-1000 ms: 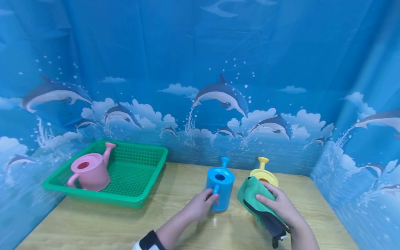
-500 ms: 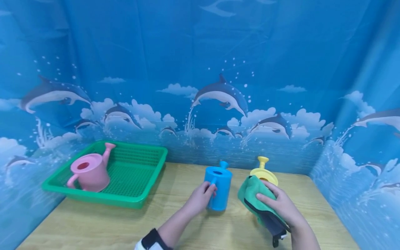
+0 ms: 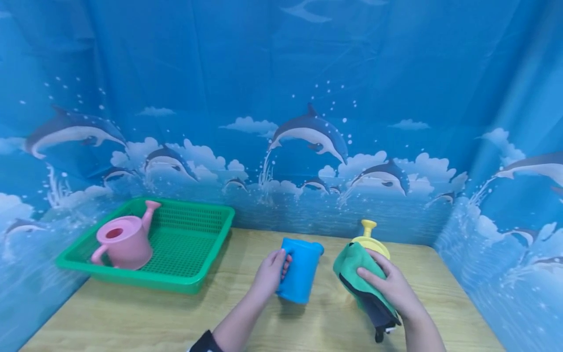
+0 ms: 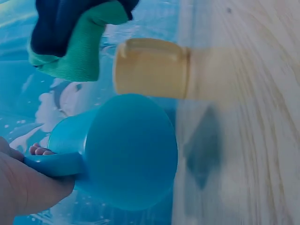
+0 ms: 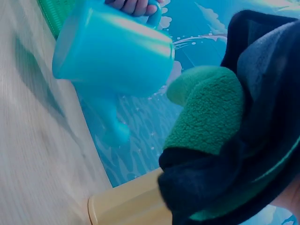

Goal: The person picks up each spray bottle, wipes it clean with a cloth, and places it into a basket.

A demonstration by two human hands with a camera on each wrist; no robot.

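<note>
My left hand [image 3: 268, 274] grips the handle of a blue watering can [image 3: 300, 271]. The can hangs tilted above the table; its shadow falls apart from its base in the left wrist view, where the round bottom faces the camera. A green and dark grey cloth [image 3: 360, 271] is bunched in my right hand [image 3: 396, 286], thumb on top and fingers behind it. Behind the cloth stands a yellow watering can [image 3: 368, 229], its body mostly hidden in the head view; the left wrist view shows its yellow body [image 4: 151, 69] upright on the table.
At the left a green plastic basket [image 3: 193, 282] holds a pink watering can [image 3: 127, 244]. The wooden table [image 3: 176, 318] ends against a blue curtain [image 3: 246, 73] printed with dolphins, which also runs along both sides.
My left hand has lifted the blue watering can off the table, moved it slightly left and tilted it. The right hand with the cloth has barely moved.
</note>
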